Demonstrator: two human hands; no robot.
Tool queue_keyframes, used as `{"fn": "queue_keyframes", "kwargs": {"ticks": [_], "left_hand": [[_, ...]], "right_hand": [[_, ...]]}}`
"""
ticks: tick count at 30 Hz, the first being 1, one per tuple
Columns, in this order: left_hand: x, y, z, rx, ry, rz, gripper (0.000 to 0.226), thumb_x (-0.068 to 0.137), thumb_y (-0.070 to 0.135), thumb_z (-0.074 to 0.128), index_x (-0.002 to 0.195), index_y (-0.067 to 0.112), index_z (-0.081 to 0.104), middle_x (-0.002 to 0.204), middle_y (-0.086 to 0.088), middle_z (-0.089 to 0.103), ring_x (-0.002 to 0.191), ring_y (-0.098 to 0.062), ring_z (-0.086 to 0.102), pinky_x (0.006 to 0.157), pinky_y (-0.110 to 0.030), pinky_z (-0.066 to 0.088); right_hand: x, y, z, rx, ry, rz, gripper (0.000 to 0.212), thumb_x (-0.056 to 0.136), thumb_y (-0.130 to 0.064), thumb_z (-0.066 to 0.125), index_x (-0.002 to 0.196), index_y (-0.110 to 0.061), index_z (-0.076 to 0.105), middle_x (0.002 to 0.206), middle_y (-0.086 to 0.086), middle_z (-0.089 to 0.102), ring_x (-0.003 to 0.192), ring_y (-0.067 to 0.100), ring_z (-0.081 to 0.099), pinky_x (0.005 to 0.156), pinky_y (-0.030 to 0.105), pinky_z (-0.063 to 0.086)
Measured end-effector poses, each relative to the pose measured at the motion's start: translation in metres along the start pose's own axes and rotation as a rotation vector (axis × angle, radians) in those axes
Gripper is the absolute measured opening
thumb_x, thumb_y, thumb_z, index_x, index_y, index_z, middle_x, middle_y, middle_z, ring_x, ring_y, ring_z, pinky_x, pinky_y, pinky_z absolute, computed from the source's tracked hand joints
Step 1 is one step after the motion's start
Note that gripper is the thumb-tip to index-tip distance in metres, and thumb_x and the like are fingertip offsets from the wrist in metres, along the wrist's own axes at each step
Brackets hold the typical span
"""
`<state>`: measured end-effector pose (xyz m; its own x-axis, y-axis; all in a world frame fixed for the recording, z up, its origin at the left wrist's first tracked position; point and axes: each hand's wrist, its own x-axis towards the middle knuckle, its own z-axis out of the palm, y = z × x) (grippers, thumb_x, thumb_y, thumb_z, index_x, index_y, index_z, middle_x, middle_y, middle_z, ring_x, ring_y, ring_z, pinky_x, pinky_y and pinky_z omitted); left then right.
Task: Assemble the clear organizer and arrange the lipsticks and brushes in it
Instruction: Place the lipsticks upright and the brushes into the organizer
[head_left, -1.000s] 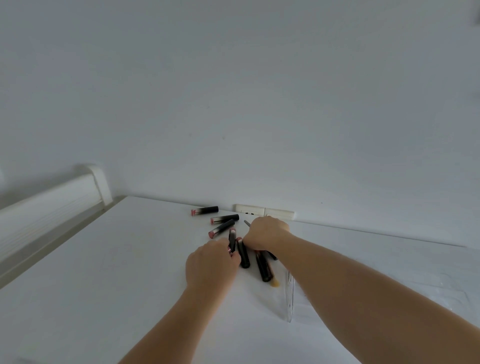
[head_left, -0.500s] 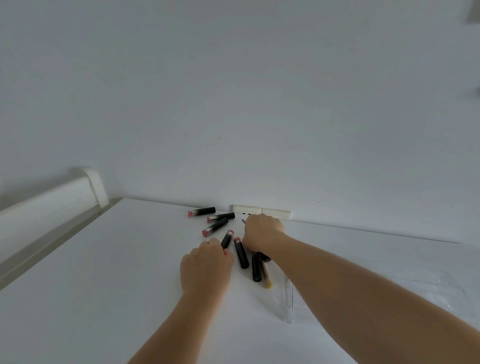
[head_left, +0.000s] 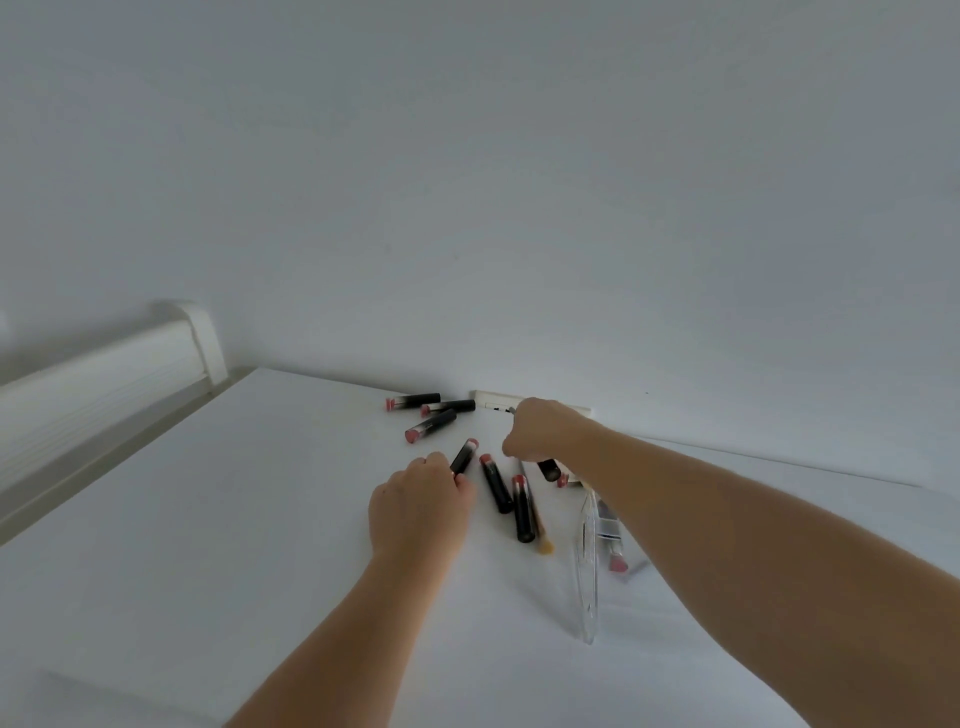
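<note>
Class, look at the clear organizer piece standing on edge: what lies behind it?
Behind the clear organizer piece, a lipstick shows, pink end nearer the camera. The right forearm covers whatever lies beyond.

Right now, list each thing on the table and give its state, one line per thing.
left hand: fingers curled round the near end of a lipstick.
right hand: curled, raised above the table; what it holds is unclear.
three far lipsticks: lying flat, capped, untouched.
two middle lipsticks: lying flat, side by side.
clear organizer piece: unassembled, standing on edge.
</note>
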<state>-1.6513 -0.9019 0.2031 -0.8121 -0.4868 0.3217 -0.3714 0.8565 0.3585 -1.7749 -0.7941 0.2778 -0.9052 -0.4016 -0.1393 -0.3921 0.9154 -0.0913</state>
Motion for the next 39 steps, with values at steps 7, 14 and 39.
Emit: {"fn": "queue_keyframes", "kwargs": {"ticks": [7,14,39], "left_hand": [[-0.002,-0.002,0.000,-0.052,0.010,-0.004,0.019,0.099,0.035,0.045,0.085,0.023,0.045,0.086,0.002,0.061,0.082,-0.024,0.061,0.065,-0.032,0.036],[-0.002,-0.001,-0.001,-0.023,0.010,0.003,0.020,0.099,0.037,0.045,0.090,0.021,0.054,0.086,0.003,0.060,0.082,-0.023,0.062,0.064,-0.032,0.034],[-0.001,-0.002,-0.001,-0.100,-0.014,-0.045,0.023,0.099,0.035,0.042,0.095,0.019,0.058,0.090,0.003,0.063,0.079,-0.020,0.059,0.071,-0.033,0.047]], "right_hand": [[-0.010,-0.016,0.000,-0.211,-0.185,0.037,0.021,0.087,-0.015,0.049,0.067,-0.011,0.053,0.029,-0.001,0.050,0.027,0.015,0.049,0.044,0.023,0.039],[0.001,-0.015,0.015,-0.122,-0.149,0.053,0.035,0.089,-0.037,0.048,0.111,-0.012,0.056,0.032,0.002,0.055,0.023,0.020,0.050,0.043,0.024,0.039],[0.012,-0.003,0.000,0.264,-0.061,0.019,0.007,0.071,-0.018,0.049,0.069,-0.014,0.043,0.065,-0.001,0.044,0.056,0.017,0.040,0.051,0.023,0.031]]}}
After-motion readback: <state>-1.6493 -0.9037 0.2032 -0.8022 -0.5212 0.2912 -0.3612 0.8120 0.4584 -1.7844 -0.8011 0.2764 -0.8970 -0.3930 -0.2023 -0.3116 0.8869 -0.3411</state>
